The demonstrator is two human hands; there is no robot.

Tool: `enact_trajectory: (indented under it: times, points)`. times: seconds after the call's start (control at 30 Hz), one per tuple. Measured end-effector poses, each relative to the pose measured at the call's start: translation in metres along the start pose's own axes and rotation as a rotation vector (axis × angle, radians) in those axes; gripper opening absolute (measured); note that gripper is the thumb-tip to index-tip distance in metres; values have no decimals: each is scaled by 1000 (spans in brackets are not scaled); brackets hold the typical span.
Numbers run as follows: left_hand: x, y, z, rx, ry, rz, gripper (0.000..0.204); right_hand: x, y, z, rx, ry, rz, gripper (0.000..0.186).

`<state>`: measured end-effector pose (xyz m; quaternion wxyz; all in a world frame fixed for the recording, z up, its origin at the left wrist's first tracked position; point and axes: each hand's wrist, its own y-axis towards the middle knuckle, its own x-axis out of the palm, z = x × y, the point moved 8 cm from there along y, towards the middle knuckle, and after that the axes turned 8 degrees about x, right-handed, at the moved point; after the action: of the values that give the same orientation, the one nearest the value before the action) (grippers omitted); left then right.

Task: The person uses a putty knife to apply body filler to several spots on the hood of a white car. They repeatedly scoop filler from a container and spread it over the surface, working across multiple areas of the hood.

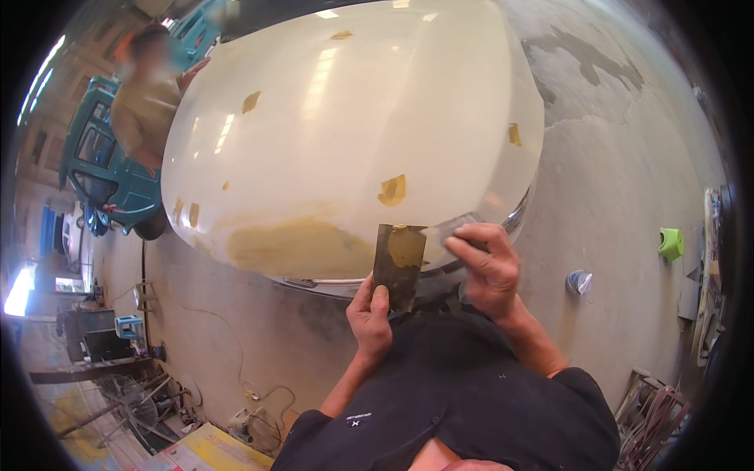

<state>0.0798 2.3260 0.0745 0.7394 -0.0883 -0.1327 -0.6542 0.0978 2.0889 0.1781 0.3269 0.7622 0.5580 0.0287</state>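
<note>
Near the lower centre of the head view, left hand [371, 318]: fingers clenched on the near end of a dark flat mixing board [398, 265], thumb laid over its face; the board stands roughly upright, its far end bearing a smear of yellowish filler [407, 246]. Right hand [488, 269]: just right of the board, fingers curled tightly on a thin metal spreader blade [454, 229], whose left edge meets the board's far right corner. Both tools sit at the near edge of a cream car body panel [353, 118].

Panel: glossy, curved, filling the far centre; a broad patch of yellow filler [294, 247] lies on its near left, just left of the board, with smaller filler spots [393, 190] scattered across the surface.

Surroundings: concrete floor [613, 157] right and far right, carrying a green tape roll [671, 242] and a small grey-blue can [579, 282], well apart from the hands. Far left: another person [145, 102], a hand resting on the panel, beside a teal vehicle [110, 173]. Near left: cables and clutter on the floor.

Hidden or unclear: the panel's near rim behind both hands; spreader handle covered by the right fingers; objects at the right rim too distorted to identify.
</note>
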Motion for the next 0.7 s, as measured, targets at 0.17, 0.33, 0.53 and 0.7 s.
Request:
enact_trajectory:
  times: [0.17, 0.33, 0.53, 0.7]
  points:
    - [17, 1, 2, 3, 58, -54, 37, 3, 6, -17, -257, -228, -10, 46]
    - [37, -3, 3, 4, 140, -92, 37, -4, 5, -6, -261, -256, -54, 44]
    - [57, 0, 0, -27, 117, -90, 40, -9, -11, 23, -236, -169, -169, 46]
    - [62, 4, -3, 9, 35, 96, 38, -35, -14, 53, -155, 32, -228, 43]
